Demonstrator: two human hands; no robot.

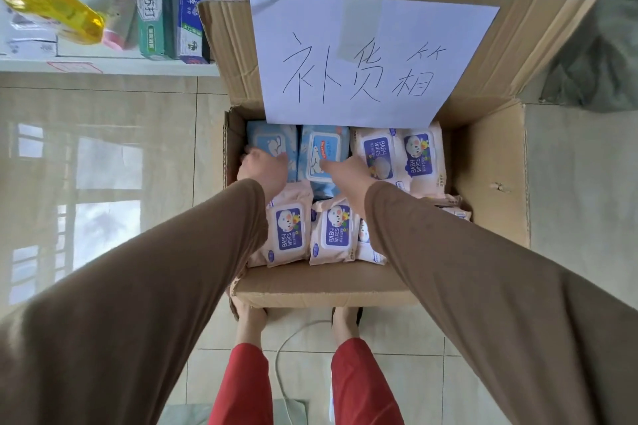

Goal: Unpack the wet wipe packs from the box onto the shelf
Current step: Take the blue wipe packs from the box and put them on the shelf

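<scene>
Both hands reach into the open cardboard box (490, 183): the left hand (264, 167) rests on one blue wipe pack (272, 141), the right hand (348, 171) on another blue pack (324, 152), pink packs (288, 229) around them.

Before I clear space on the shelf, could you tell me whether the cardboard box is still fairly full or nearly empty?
Fairly full: the cardboard box shows pink baby wipe packs and blue wipe packs side by side across most of its visible inside.

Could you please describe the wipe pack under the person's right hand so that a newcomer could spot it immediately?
Look into the open cardboard box on the floor, along its far row below the handwritten paper sign. The pack is second from the left, under the right hand. It is blue with a white lid, with pink packs to its right.
</scene>
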